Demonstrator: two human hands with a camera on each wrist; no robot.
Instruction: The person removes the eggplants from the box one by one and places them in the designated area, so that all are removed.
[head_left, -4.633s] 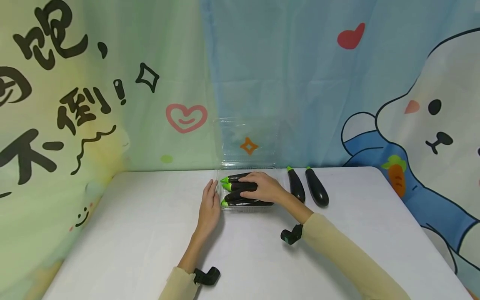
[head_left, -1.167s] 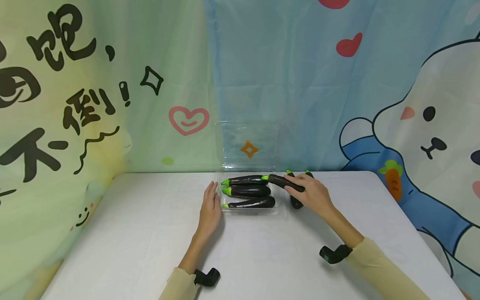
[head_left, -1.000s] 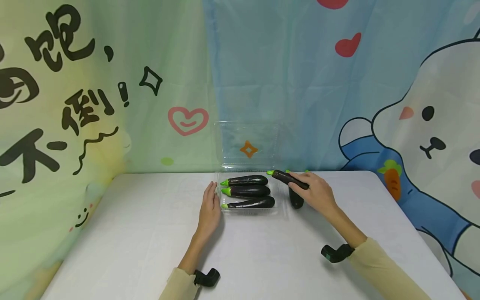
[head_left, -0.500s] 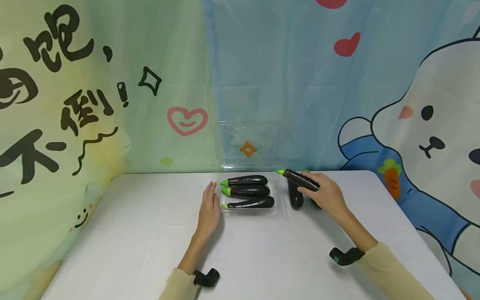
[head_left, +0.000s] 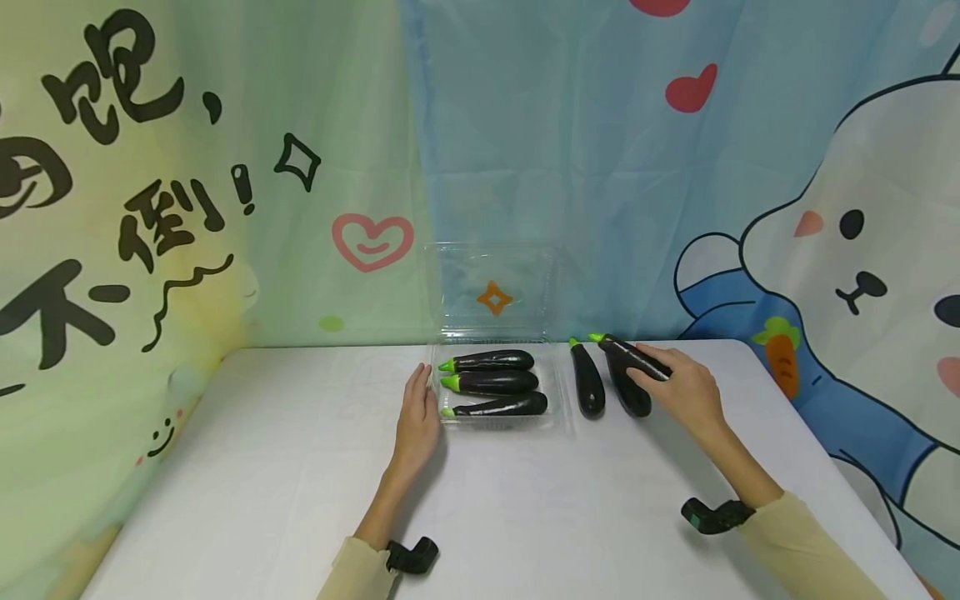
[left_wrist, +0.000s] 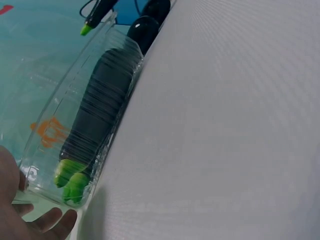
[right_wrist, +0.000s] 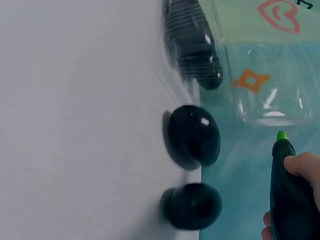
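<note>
My right hand point(head_left: 686, 396) grips a dark eggplant point(head_left: 637, 357) with a bright green tip, raised above the table. Below and just left of it, an eggplant point(head_left: 627, 392) lies partly covered by the hand and the held one. Another eggplant point(head_left: 588, 382) rests left of that, stem end pointing away. In the clear plastic box point(head_left: 557, 400), several eggplants lie sideways with green tips to the left, including a middle eggplant point(head_left: 495, 382). My left hand point(head_left: 417, 421) rests with straight fingers against the box's left side; the left wrist view shows its fingers point(left_wrist: 62, 225) at that end.
The box's hinged clear lid point(head_left: 498, 283) stands upright at the back, against a printed curtain point(head_left: 510, 125). A white-covered table point(head_left: 510, 517) carries everything; its back edge runs just behind the box. A black wrist camera point(head_left: 716, 517) sits on the right wrist.
My right hand has lifted an eggplant out of the box and carried it right, past one loose eggplant and over the other. The left hand has stayed at the box.
</note>
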